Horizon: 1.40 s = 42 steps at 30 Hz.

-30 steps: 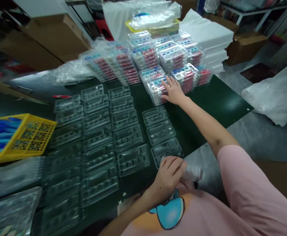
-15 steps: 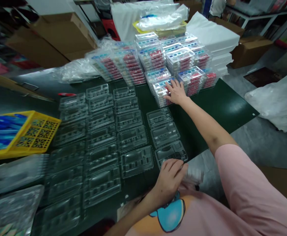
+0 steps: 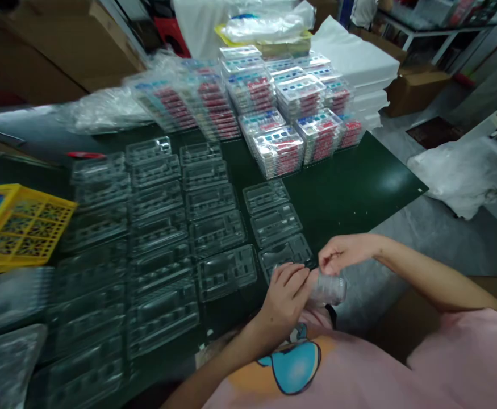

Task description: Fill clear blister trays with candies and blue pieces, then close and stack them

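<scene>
My left hand [image 3: 285, 296] is closed around a stack of clear plastic trays [image 3: 332, 288], held close to my body at the table's front edge. My right hand [image 3: 345, 253] is at the upper edge of this stack, its fingers curled and pinched against the plastic. The exact grip of its fingertips is partly hidden. Just beyond my left hand, an empty clear tray [image 3: 285, 253] lies on the green table [image 3: 329, 196]. More clear trays [image 3: 226, 271] are laid out in rows to the left, with moulded hollows.
Stacks of filled clear packs [image 3: 279, 150] with red and blue contents stand at the back. A yellow basket [image 3: 30, 227] with blue items sits at the left. A red pen-like object [image 3: 86, 155] lies behind the trays. White sheets [image 3: 354, 59] are piled at the back right.
My right hand has left the filled packs and come back to the clear stack beside my left hand. My left hand keeps its hold. The view has shifted slightly to the right.
</scene>
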Available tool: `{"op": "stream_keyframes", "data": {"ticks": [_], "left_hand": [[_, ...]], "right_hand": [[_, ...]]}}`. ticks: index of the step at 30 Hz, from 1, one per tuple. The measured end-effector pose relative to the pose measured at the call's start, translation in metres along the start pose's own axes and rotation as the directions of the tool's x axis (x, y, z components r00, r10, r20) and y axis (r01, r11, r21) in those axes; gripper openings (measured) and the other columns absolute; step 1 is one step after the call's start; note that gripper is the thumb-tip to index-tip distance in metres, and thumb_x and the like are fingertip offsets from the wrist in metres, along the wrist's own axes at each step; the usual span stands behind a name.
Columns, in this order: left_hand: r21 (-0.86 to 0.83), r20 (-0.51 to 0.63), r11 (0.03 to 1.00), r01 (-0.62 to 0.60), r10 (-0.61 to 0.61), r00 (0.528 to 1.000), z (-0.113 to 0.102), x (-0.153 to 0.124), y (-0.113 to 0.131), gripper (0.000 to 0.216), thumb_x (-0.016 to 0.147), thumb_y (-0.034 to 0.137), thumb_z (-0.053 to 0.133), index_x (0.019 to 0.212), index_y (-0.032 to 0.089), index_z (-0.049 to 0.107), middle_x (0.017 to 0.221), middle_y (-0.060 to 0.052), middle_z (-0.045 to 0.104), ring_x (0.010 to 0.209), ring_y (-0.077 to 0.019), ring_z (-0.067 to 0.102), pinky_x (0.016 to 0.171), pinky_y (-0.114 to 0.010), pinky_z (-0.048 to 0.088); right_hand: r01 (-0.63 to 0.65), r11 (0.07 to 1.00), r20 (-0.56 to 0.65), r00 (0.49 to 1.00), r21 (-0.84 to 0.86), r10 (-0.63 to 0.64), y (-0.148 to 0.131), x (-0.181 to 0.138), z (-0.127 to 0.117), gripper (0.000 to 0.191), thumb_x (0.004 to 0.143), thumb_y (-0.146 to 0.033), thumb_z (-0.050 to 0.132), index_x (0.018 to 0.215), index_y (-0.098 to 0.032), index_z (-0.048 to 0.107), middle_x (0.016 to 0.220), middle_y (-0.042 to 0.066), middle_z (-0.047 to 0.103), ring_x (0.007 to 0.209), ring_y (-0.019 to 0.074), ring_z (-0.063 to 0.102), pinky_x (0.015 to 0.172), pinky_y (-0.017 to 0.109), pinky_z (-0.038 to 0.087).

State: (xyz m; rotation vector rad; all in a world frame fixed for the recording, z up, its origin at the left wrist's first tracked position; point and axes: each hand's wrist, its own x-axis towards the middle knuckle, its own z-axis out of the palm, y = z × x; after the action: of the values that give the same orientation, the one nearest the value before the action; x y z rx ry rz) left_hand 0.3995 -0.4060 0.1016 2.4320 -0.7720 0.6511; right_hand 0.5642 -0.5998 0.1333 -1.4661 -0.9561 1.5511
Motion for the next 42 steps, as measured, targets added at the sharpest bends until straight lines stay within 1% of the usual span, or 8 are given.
{"op": "stream_keyframes", "data": {"ticks": [8,14,19,24,28,31,34,42], "left_hand": [[-0.089,0.067,0.992,-0.091,0.097,0.993,0.015,0.012,0.016,0.03,0.096,0.013,0.039,0.116,0.008,0.062,0.1,-0.012,0.068,0.102,-0.0235,0.056,0.092,-0.042,0.045],[-0.077,0.078,0.987,-0.141,0.147,0.986,0.02,0.011,0.022,0.032,0.096,0.013,0.037,0.114,0.01,0.064,0.109,-0.012,0.069,0.11,-0.0239,0.058,0.1,-0.042,0.04],[-0.15,0.089,0.98,-0.133,0.148,0.985,0.021,0.008,0.031,0.032,0.096,0.014,0.037,0.115,0.012,0.063,0.106,-0.01,0.07,0.106,-0.021,0.059,0.101,-0.041,0.04],[-0.168,0.116,0.978,-0.121,0.141,0.983,0.023,0.005,0.036,0.031,0.097,0.015,0.038,0.116,0.012,0.062,0.105,-0.01,0.07,0.103,-0.0206,0.06,0.098,-0.041,0.04],[-0.152,0.174,0.982,-0.111,0.137,0.975,0.022,0.004,0.036,0.032,0.097,0.015,0.036,0.118,0.01,0.06,0.106,-0.012,0.068,0.103,-0.0214,0.059,0.096,-0.042,0.041],[-0.13,0.162,0.987,-0.093,0.114,0.98,0.024,0.004,0.034,0.033,0.098,0.016,0.033,0.118,0.01,0.06,0.109,-0.013,0.067,0.103,-0.0217,0.059,0.095,-0.041,0.042],[-0.095,0.154,0.994,-0.049,0.064,0.986,0.028,0.004,0.031,0.033,0.098,0.016,0.033,0.118,0.012,0.06,0.106,-0.013,0.066,0.1,-0.0206,0.059,0.094,-0.04,0.042],[-0.107,0.18,0.994,-0.012,0.031,0.983,0.031,0.013,0.028,0.035,0.097,0.013,0.033,0.121,0.013,0.059,0.1,-0.011,0.064,0.099,-0.0203,0.058,0.094,-0.04,0.041]], "right_hand": [[-0.009,0.856,-0.197,0.972,0.516,0.129,0.05,-0.029,0.055,0.034,0.075,-0.044,0.077,0.077,-0.013,0.063,0.071,-0.003,0.056,0.062,0.0064,0.047,0.06,0.021,0.038],[0.032,0.859,-0.392,0.898,0.512,0.2,0.052,-0.045,0.071,0.031,0.078,-0.043,0.073,0.074,-0.016,0.06,0.067,-0.004,0.051,0.061,0.0078,0.043,0.058,0.022,0.034],[0.054,0.943,-0.655,0.732,0.329,0.187,0.064,-0.078,0.021,0.035,0.078,-0.049,0.071,0.075,-0.017,0.057,0.07,-0.003,0.053,0.063,0.0091,0.044,0.06,0.023,0.034],[-0.071,0.926,-0.627,0.716,0.372,0.307,0.087,-0.083,-0.053,0.034,0.067,-0.043,0.079,0.071,-0.016,0.058,0.063,-0.004,0.05,0.057,0.0083,0.041,0.055,0.023,0.031],[-0.301,0.913,-0.615,0.674,0.276,0.409,0.093,-0.055,-0.092,0.02,0.074,-0.033,0.074,0.074,-0.016,0.063,0.062,-0.001,0.055,0.053,0.0083,0.043,0.054,0.024,0.034],[-0.501,0.857,-0.712,0.557,0.123,0.428,0.093,-0.028,-0.109,0.011,0.08,-0.026,0.068,0.075,-0.016,0.067,0.06,-0.001,0.056,0.047,0.0073,0.039,0.049,0.023,0.031],[-0.586,0.808,-0.783,0.472,0.066,0.406,0.092,-0.007,-0.115,0.008,0.082,-0.021,0.064,0.077,-0.016,0.067,0.062,0.001,0.06,0.048,0.0084,0.043,0.049,0.023,0.033],[-0.703,0.711,-0.918,0.261,0.031,0.298,0.088,0.022,-0.117,0.02,0.093,-0.023,0.052,0.099,-0.015,0.069,0.098,0.014,0.071,0.091,0.0222,0.065,0.077,0.029,0.046]]}}
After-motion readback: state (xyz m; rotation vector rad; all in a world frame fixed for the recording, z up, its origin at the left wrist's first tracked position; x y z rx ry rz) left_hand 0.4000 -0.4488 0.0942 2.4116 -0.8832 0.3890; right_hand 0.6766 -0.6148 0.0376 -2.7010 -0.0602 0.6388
